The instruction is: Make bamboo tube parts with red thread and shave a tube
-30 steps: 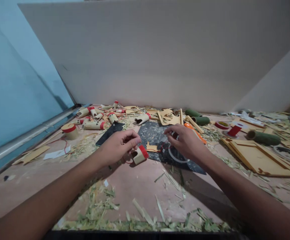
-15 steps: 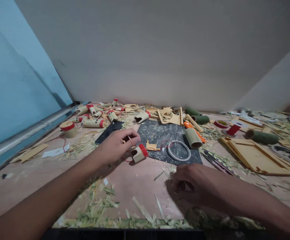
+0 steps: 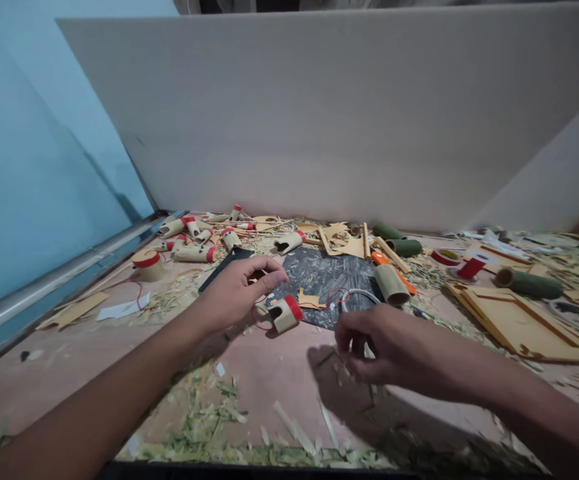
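My left hand (image 3: 249,287) hovers just above and left of a short bamboo tube (image 3: 284,319) with a red rim and a notch cut in its side. Thumb and index finger are pinched together; anything between them is too small to make out. A red string (image 3: 255,319) loops beside the tube, below that hand. My right hand (image 3: 376,340) is raised over the near table, its fingers curled together, and what they hold is hidden. Just beyond it lies a white ring (image 3: 359,293) on a dark board (image 3: 314,270), with a torn yellow piece (image 3: 310,300) nearby.
Several red-rimmed bamboo tubes (image 3: 194,253) lie at the back left. A plain bamboo tube (image 3: 392,283), an orange cutter (image 3: 393,268), a red thread spool (image 3: 472,268) and yellow wooden frames (image 3: 534,320) are on the right. Shavings (image 3: 209,413) litter the table; a pale panel (image 3: 319,113) stands behind.
My right hand has risen and moved slightly left, now overlapping the white ring's near edge. My left hand keeps its pinch near the notched tube. The camera view has tilted up and shifted.
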Demonstrator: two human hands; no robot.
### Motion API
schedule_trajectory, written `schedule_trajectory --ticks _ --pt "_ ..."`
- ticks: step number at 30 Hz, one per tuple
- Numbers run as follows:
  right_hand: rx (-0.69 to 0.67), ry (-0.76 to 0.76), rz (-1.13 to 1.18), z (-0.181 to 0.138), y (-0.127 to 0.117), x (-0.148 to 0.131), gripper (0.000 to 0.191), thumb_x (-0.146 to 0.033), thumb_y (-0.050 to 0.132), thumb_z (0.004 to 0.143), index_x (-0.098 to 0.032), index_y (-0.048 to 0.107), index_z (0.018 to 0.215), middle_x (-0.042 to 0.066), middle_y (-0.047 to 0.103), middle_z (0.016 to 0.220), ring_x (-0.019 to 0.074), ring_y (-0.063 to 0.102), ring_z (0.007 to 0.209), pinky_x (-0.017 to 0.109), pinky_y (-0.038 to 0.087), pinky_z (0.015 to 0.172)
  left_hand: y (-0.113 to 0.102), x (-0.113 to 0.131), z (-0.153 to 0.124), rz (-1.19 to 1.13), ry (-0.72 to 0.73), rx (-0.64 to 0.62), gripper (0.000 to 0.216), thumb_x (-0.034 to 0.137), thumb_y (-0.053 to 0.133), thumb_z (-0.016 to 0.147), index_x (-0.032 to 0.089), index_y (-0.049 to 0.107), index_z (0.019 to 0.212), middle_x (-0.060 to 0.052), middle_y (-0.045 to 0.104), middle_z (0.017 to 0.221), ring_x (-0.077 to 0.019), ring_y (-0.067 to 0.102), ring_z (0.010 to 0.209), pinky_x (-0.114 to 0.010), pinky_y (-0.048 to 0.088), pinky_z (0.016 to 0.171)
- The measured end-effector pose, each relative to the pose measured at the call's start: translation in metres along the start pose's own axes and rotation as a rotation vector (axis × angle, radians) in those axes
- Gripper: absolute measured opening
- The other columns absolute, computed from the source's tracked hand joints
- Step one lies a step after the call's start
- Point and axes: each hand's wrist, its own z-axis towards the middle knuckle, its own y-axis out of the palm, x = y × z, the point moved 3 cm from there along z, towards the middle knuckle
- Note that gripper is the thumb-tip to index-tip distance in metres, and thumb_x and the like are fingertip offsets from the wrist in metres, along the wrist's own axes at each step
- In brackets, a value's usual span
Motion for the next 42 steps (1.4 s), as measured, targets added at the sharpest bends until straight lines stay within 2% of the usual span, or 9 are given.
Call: schedule_trajectory --ticks 6,11,15,18,22,26,33,39,42 --pt "0.061 -0.116 0.610 0.031 -0.007 0.004 0.005 -0.024 0.070 0.088 -0.020 0.066 0.086 -0.003 0.064 0.073 0.0123 0.056 0.065 0.022 0.043 0.059 0.001 0.008 -0.002 -0.094 0.047 -0.006 0.023 0.040 0.062 0.100 0.020 0.069 0.091 0.002 0.063 0.077 -0.0139 0.055 0.068 -0.024 0.045 0.065" --pt "0.153 -0.120 0.776 0.046 -0.007 0.004 0.011 -0.030 0.073 0.090 -0.019 0.073 0.090 -0.001 0.068 0.076 0.0122 0.061 0.068 0.024 0.051 0.067 0.001 0.014 -0.005 -0.186 0.107 -0.008 0.013 0.028 0.062 0.098 0.020 0.072 0.097 0.000 0.069 0.085 -0.0151 0.062 0.073 -0.026 0.049 0.068" --pt "0.248 -0.122 0.769 0.047 -0.003 0.006 0.012 -0.033 0.075 0.089 -0.021 0.077 0.091 -0.001 0.071 0.077 0.0132 0.063 0.067 0.026 0.054 0.067 0.001 0.019 -0.008 -0.196 0.101 0.004 0.010 0.023 0.064 0.095 0.021 0.073 0.096 0.000 0.072 0.089 -0.0154 0.065 0.074 -0.026 0.050 0.070" --pt "0.277 -0.149 0.760 0.047 0.006 0.008 0.012 -0.033 0.073 0.091 -0.023 0.078 0.095 -0.001 0.074 0.079 0.0135 0.068 0.071 0.026 0.055 0.070 0.003 0.023 -0.011 -0.142 0.143 -0.004 0.010 0.019 0.063 0.095 0.023 0.073 0.095 0.000 0.074 0.092 -0.0168 0.067 0.082 -0.027 0.050 0.076" --pt "0.356 -0.202 0.744 0.043 0.016 0.008 0.014 -0.030 0.071 0.094 -0.023 0.069 0.106 0.001 0.076 0.091 0.0152 0.073 0.082 0.027 0.058 0.073 0.008 0.026 -0.016 0.018 0.273 -0.027 0.010 0.022 0.063 0.099 0.024 0.071 0.094 -0.001 0.074 0.093 -0.0194 0.067 0.089 -0.029 0.049 0.082" --pt "0.438 -0.298 0.542 0.034 0.017 0.001 0.015 -0.025 0.066 0.097 -0.024 0.063 0.111 0.002 0.077 0.098 0.0168 0.075 0.089 0.030 0.059 0.080 0.014 0.026 -0.016 0.067 0.360 -0.057 0.012 0.023 0.060 0.102 0.023 0.069 0.096 -0.002 0.072 0.096 -0.0201 0.065 0.092 -0.030 0.048 0.084" --pt "0.589 -0.425 0.287 0.023 0.011 -0.007 0.014 -0.019 0.065 0.097 -0.027 0.066 0.108 0.000 0.075 0.098 0.0147 0.072 0.084 0.026 0.059 0.076 0.015 0.023 -0.017 0.060 0.309 -0.053 0.012 0.026 0.059 0.105 0.023 0.068 0.098 -0.001 0.071 0.098 -0.0189 0.064 0.094 -0.029 0.046 0.085" --pt "0.731 -0.419 0.305 0.019 0.009 -0.005 0.010 -0.021 0.065 0.095 -0.027 0.068 0.103 0.002 0.076 0.095 0.0174 0.073 0.080 0.028 0.061 0.071 0.017 0.024 -0.018 0.051 0.271 -0.047 0.013 0.029 0.058 0.105 0.023 0.068 0.098 -0.002 0.072 0.098 -0.0199 0.065 0.092 -0.030 0.047 0.084" --pt "0.768 -0.415 0.300 0.018 0.009 -0.004 0.015 -0.020 0.066 0.095 -0.028 0.070 0.107 0.002 0.078 0.097 0.0178 0.074 0.080 0.028 0.062 0.072 0.019 0.026 -0.019 0.065 0.277 -0.045 0.014 0.030 0.059 0.104 0.023 0.068 0.097 -0.002 0.072 0.097 -0.0196 0.065 0.089 -0.030 0.047 0.083"
